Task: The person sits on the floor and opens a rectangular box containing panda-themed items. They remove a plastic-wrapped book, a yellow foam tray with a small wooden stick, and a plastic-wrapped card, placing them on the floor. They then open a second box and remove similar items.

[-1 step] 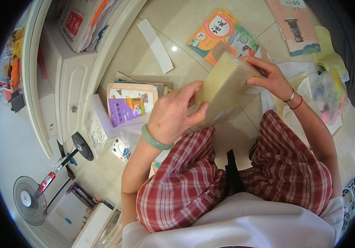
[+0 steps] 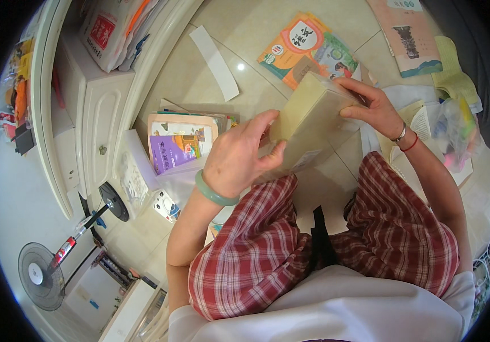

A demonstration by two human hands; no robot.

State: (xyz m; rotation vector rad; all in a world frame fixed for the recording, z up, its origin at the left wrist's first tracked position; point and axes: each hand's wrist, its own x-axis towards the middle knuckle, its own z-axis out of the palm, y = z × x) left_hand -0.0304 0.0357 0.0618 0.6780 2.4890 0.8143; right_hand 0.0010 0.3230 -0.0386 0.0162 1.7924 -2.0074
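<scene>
Over the floor in front of my knees, a pale yellow rectangular box (image 2: pixel 311 122) is held tilted between both hands. Its broad side looks glossy, with a small whitish label low on it. My left hand (image 2: pixel 244 151), with a green bangle at the wrist, grips the near left end; the fingertips are partly hidden behind the box. My right hand (image 2: pixel 372 108) pinches the far right edge between thumb and fingers. Just beyond the box lies an orange and green book (image 2: pixel 293 48) on the tiles.
Left, a bin (image 2: pixel 185 174) holds books, including a purple one (image 2: pixel 170 154). A white strip (image 2: pixel 215 64) lies on the floor near a white cabinet (image 2: pixel 105 114). Right are a pinkish booklet (image 2: pixel 410 40), green cloth (image 2: pixel 454 71) and clear plastic bag (image 2: pixel 456 134). A fan (image 2: pixel 40 276) stands lower left.
</scene>
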